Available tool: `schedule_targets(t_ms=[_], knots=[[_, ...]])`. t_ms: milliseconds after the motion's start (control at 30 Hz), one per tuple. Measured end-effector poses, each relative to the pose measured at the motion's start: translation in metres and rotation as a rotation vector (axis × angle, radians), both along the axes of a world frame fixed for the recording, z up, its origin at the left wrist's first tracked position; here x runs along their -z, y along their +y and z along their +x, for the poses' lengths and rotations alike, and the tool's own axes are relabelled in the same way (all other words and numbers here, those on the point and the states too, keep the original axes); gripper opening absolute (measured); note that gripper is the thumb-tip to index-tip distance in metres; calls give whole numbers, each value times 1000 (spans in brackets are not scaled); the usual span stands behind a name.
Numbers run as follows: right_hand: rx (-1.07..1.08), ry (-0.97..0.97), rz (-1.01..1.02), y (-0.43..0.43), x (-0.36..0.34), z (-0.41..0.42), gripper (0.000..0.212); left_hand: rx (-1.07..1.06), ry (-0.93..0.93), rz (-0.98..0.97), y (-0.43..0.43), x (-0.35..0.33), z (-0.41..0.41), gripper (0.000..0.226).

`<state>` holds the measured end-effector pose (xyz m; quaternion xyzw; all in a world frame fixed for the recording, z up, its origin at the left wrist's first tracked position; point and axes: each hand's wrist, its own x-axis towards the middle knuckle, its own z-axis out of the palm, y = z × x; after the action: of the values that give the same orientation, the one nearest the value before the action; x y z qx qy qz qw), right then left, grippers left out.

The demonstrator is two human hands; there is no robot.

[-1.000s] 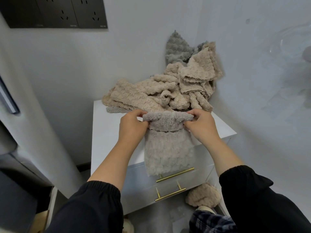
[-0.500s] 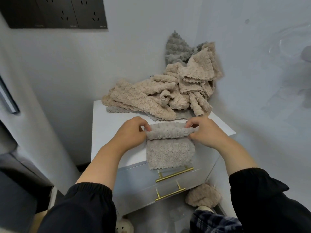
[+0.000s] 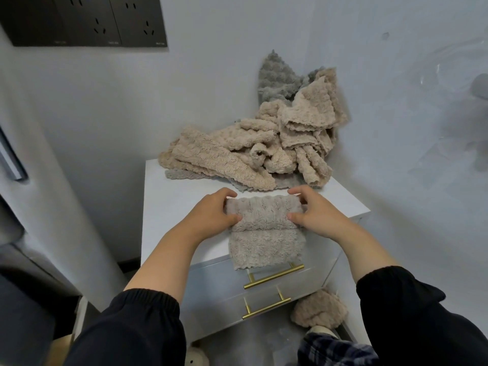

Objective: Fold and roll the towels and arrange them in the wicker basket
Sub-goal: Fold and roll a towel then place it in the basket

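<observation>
A grey-beige fluffy towel (image 3: 265, 235) lies on the white cabinet top (image 3: 179, 207), partly rolled at its far end, with its loose tail hanging over the front edge. My left hand (image 3: 211, 215) grips the left end of the roll, thumb in front and fingers behind. My right hand (image 3: 314, 211) grips the right end the same way. Behind the roll, a heap of beige and grey towels (image 3: 253, 151) is piled against the wall corner. No wicker basket is in view.
The cabinet has two drawers with gold bar handles (image 3: 274, 277). A beige towel (image 3: 319, 309) lies low on the floor at the cabinet's right. Dark wall sockets (image 3: 87, 21) sit at upper left. Walls close in behind and to the right.
Both hands have rolled the towel toward me on the cabinet top. The roll is thicker and the tail hanging over the front edge is shorter.
</observation>
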<state>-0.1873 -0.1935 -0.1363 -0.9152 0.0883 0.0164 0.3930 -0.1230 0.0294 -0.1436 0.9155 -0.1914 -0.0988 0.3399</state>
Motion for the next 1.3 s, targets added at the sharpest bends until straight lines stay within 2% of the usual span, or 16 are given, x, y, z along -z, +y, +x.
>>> schedule_targets(t_ms=[100, 267, 433, 533, 700, 867, 967, 1100, 1167, 1233, 1300], knots=[[34, -36, 18, 1, -1, 2, 55, -22, -31, -13, -3, 0, 1, 53], [116, -254, -9, 7, 3, 10, 44, -121, -235, -116, -12, -1, -2, 38], [169, -479, -132, 12, 8, 15, 38, -187, -456, -216, -16, 2, 0, 26], [136, -527, -238, 13, 14, 17, 37, -161, -538, -158, -16, 6, 1, 28], [3, -412, -282, 3, 10, 12, 34, 5, -479, -110, -8, 8, 2, 35], [-82, -149, -141, 0, -2, -3, 28, 91, -283, -159, -6, 4, -3, 20], [-35, -170, -40, 1, -5, -7, 22, 70, -276, -115, -9, 4, -5, 28], [-12, -117, -56, 4, -1, -8, 12, 80, -219, -47, -14, 5, -8, 27], [-21, -37, -45, 3, 1, -9, 24, 59, -117, -57, -15, 3, -10, 25], [-34, 26, -3, 2, 0, -9, 46, 54, -54, -20, -15, 1, -11, 40], [-32, 46, 18, 2, -2, -9, 59, 56, -60, 29, -16, -1, -12, 53]])
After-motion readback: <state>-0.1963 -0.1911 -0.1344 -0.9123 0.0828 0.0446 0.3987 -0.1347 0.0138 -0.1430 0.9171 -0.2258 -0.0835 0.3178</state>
